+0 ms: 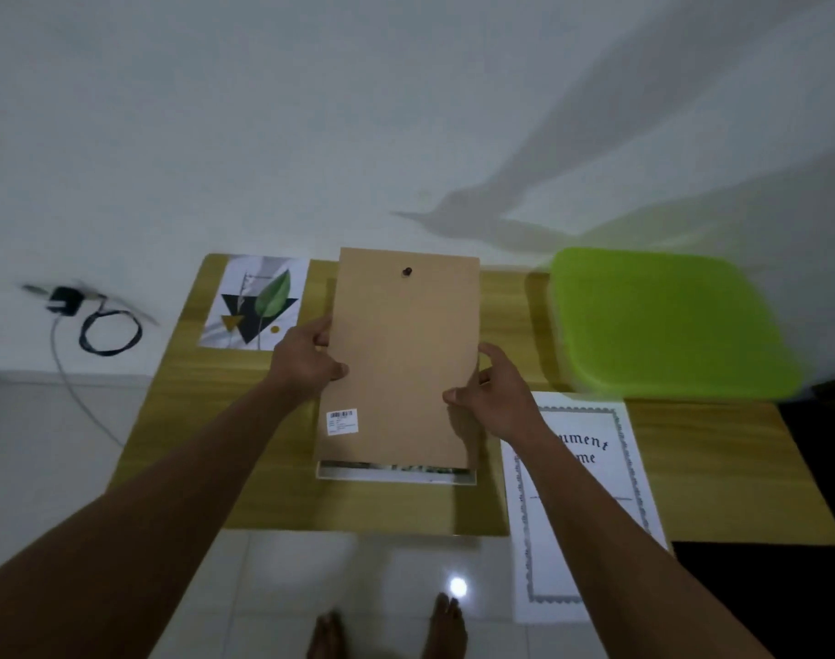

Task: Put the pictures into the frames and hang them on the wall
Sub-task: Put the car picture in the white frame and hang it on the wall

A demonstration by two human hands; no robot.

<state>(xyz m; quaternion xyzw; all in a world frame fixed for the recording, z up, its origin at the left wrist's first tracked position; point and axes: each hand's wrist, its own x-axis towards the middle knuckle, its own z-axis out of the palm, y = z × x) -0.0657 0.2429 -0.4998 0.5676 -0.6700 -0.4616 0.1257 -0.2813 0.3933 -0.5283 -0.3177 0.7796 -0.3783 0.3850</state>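
Observation:
A brown backing board (401,354) with a small dark hanger near its top and a barcode sticker lies over a white frame (396,477), whose near edge shows a strip of a picture. My left hand (306,359) grips the board's left edge and my right hand (491,387) grips its right edge. A leaf print (256,302) lies on the wooden table (206,420) to the left. A certificate sheet (591,468) with an ornate border lies to the right and hangs over the table's near edge, partly under my right forearm.
A lime green plastic container lid (662,325) sits on the table at the back right. A black charger with coiled cable (97,321) is at the wall on the left. The white wall (311,111) rises behind the table. My bare feet (387,630) stand on the tiled floor.

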